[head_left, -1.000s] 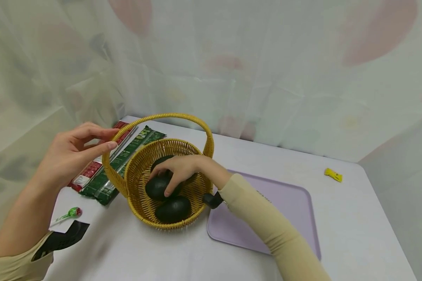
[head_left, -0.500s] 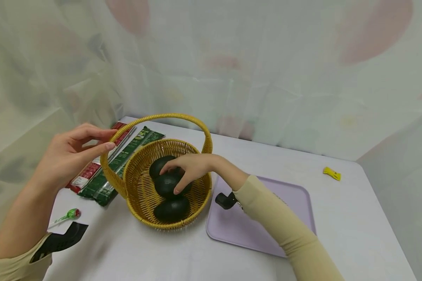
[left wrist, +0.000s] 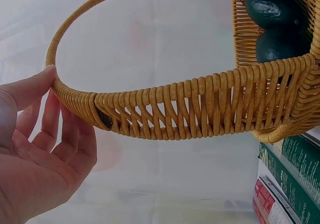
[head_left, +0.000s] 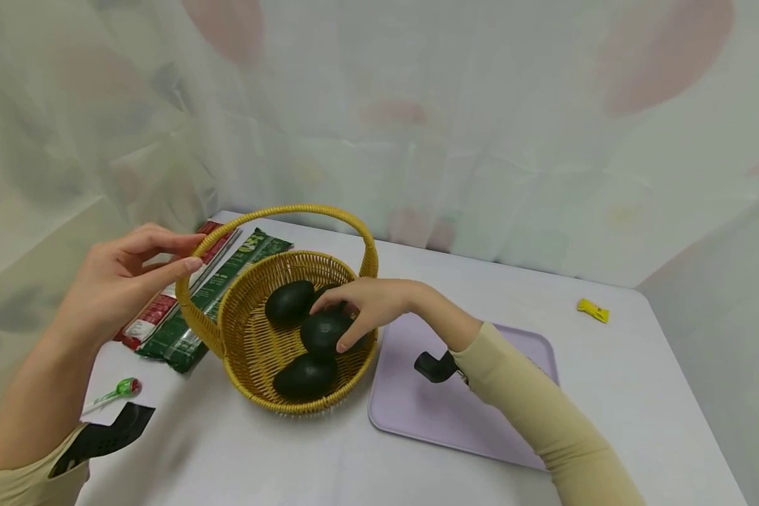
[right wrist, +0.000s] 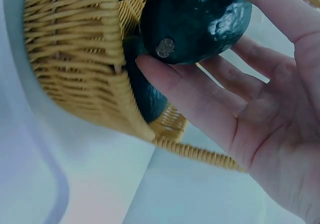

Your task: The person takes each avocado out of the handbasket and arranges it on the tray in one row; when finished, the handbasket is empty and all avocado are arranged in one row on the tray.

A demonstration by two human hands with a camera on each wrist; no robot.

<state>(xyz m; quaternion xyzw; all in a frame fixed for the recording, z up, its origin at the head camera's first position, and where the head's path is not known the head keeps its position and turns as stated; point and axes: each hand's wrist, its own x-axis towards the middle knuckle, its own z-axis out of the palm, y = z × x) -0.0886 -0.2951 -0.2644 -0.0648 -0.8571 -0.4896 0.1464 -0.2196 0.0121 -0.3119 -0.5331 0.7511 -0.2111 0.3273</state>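
Avocado (head_left: 324, 334), dark green and glossy, sits under the right hand (head_left: 370, 306), grasped between its thumb and fingers over the inside of the wicker basket (head_left: 243, 330). The left hand (head_left: 135, 277) pinches the side of the arched handle (head_left: 306, 209), apart from the fruit. To do this lift well, the right fingers should wrap a little further round the smooth skin, since a fingertip pinch could slip. The left hand had best hold the handle steady, so the basket does not tip if its rim is bumped.

Relative to the hands, the held fruit lies right of the left hand. A second avocado (head_left: 289, 302) lies between the hands, a third avocado (head_left: 305, 377) nearer the body below the right fingertips; another dark shape shows partly behind those fingers. The tray (head_left: 417, 414) lies below the right wrist and forearm.
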